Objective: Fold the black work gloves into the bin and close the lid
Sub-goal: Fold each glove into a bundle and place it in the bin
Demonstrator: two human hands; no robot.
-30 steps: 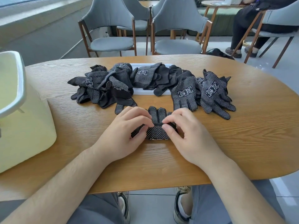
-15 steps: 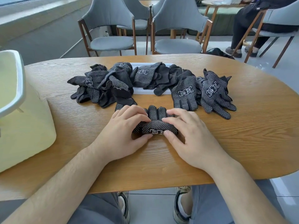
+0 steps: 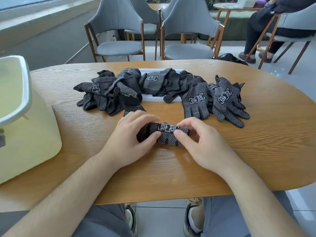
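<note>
While the person sits at the near edge of the wooden worktop [image 3: 256, 151], both hands meet on a folded black glove bundle [image 3: 168, 134] lying on the wood. The left hand [image 3: 130, 139] curls round its left end and the right hand [image 3: 201, 144] round its right, each grip pinching it between thumb and fingers. Off to the left stands the pale yellow bin [image 3: 37, 139]. Beyond the hands, loose black dotted work gloves [image 3: 153, 82] lie heaped across a flat white panel [image 3: 150, 99]. Farther back stand grey chairs [image 3: 118, 47].
</note>
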